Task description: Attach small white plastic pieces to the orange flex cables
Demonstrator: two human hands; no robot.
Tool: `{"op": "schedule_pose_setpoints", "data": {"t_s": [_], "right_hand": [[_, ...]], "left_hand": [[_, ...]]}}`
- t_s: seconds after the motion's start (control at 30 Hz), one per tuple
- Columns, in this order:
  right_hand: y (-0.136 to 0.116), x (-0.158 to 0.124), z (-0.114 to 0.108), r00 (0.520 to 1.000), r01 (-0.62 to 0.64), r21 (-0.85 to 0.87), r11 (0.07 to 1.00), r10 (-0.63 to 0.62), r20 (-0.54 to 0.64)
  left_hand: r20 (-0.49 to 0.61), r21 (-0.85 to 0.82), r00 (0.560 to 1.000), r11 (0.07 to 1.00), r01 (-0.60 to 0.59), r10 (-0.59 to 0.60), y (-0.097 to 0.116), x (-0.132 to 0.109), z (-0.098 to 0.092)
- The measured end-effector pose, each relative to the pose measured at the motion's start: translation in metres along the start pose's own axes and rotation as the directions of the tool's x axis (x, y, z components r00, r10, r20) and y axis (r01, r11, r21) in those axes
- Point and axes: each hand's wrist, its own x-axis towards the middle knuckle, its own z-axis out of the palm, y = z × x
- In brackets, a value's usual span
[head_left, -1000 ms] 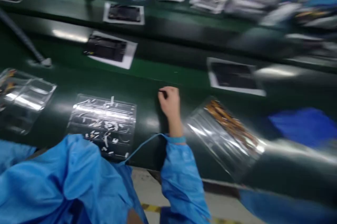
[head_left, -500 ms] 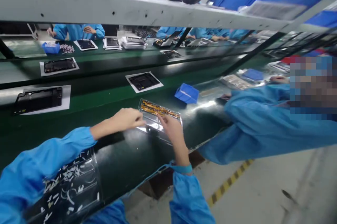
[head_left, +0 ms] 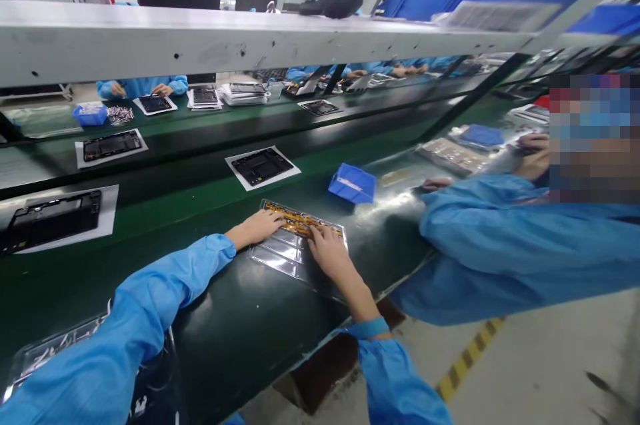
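A clear plastic tray (head_left: pixel 284 257) lies on the dark green belt in front of me. A row of orange-gold flat parts (head_left: pixel 293 215) fills its far edge. My left hand (head_left: pixel 257 226) rests at the tray's near-left corner, fingers gathered on its edge. My right hand (head_left: pixel 327 253) lies on the tray from the right, its fingers stretched out and the fingertips on the orange-gold parts. Both arms are in blue sleeves.
A small blue bin (head_left: pixel 353 183) sits just right of the tray. Black device frames on white sheets (head_left: pixel 261 166) (head_left: pixel 50 218) lie along the belt. A co-worker's blue sleeve (head_left: pixel 500 238) leans in at right. A second clear tray (head_left: pixel 40 353) holds white bits at lower left. A grey shelf (head_left: pixel 200 38) runs overhead.
One second ago only my right hand was out, on the bare belt beside the tray. Both hands have since come to the tray, which now lies flat with my right fingers on the orange-gold parts.
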Motion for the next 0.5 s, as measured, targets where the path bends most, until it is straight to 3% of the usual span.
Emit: {"op": "schedule_pose_setpoints", "data": {"t_s": [0.27,0.5], "right_hand": [[0.011,0.006,-0.004,0.992,0.117,0.050,0.992,-0.120,0.046],[0.014,0.018,-0.020,0.979,0.185,0.213,0.959,-0.199,0.044]], "left_hand": [[0.036,-0.028,0.999,1.000,-0.004,0.005,-0.005,0.016,-0.006],[0.083,-0.205,0.997,0.979,0.015,0.002,-0.007,0.024,-0.021]]}}
